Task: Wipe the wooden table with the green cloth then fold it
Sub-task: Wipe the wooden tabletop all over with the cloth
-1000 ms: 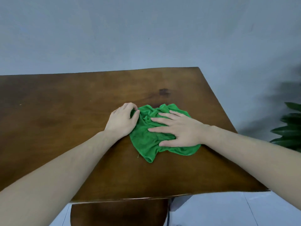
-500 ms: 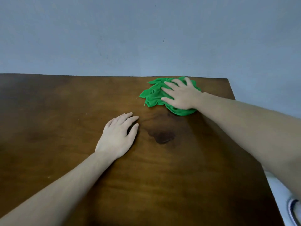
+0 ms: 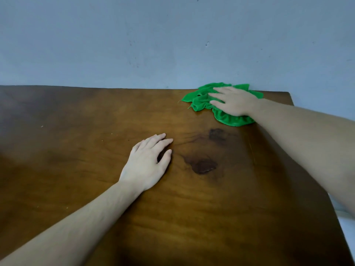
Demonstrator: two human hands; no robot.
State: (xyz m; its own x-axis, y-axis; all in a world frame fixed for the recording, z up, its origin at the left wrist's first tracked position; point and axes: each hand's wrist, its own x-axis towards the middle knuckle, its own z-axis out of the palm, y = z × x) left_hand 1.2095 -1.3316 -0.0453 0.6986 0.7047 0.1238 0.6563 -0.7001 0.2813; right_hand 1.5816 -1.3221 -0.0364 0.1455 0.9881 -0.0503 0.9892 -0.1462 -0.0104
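A crumpled green cloth (image 3: 203, 101) lies at the far right of the wooden table (image 3: 76, 131), close to the back edge by the wall. My right hand (image 3: 233, 101) lies palm down on top of the cloth, fingers spread and pressing it to the wood. My left hand (image 3: 148, 163) rests flat on the bare wood near the table's middle, fingers a little apart, holding nothing. Most of the cloth's middle is hidden under my right hand.
A pale blue-grey wall (image 3: 172, 45) rises straight behind the table's back edge. Two dark knots (image 3: 203, 167) mark the wood between my hands. The table's right edge (image 3: 294, 120) runs down the right side, with pale floor (image 3: 345, 223) beyond it.
My right hand slid the cloth from the table's near middle up to the far right corner. My left hand let go of the cloth and now lies flat on the wood.
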